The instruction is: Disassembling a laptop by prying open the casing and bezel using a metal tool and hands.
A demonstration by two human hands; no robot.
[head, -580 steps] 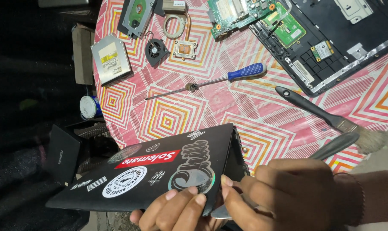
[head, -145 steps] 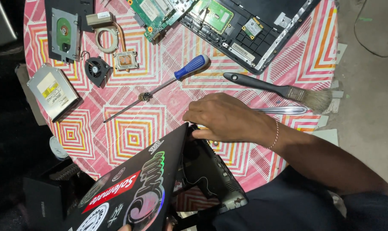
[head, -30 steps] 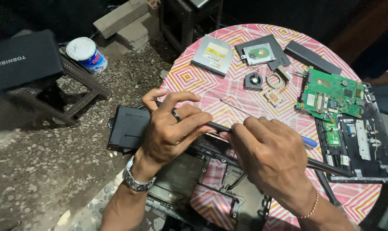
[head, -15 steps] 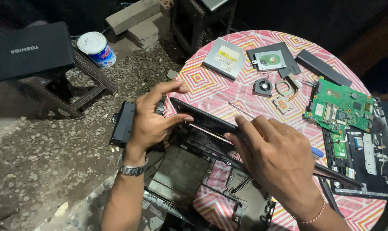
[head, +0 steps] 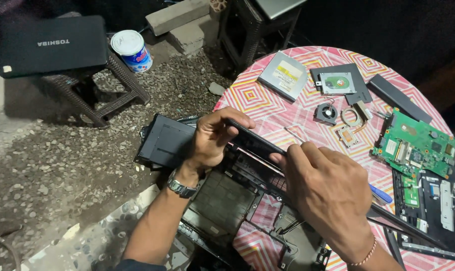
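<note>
Both hands are clamped on the black laptop bezel (head: 255,145): left hand (head: 212,138) pinches its far end, right hand (head: 323,183) grips the middle, right over the tabletop (head: 257,95) edge and stripped chassis (head: 222,200).

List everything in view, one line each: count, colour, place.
laptop screen panel: one, black, held edge-up between both hands
laptop base frame: one, black, under the hands
optical drive: one, silver, table top left
hard drive: one, silver and green, on a black tray
cooling fan: one, black, mid-table
motherboard: one, green, table right
screwdriver: one, blue handle, mostly hidden behind right hand
table: one, round, pink patterned cloth
closed laptop: one, black, on a stool
tin can: one, white and blue, on gravel
left hand: grips panel's left end
right hand: grips panel's right part
</note>
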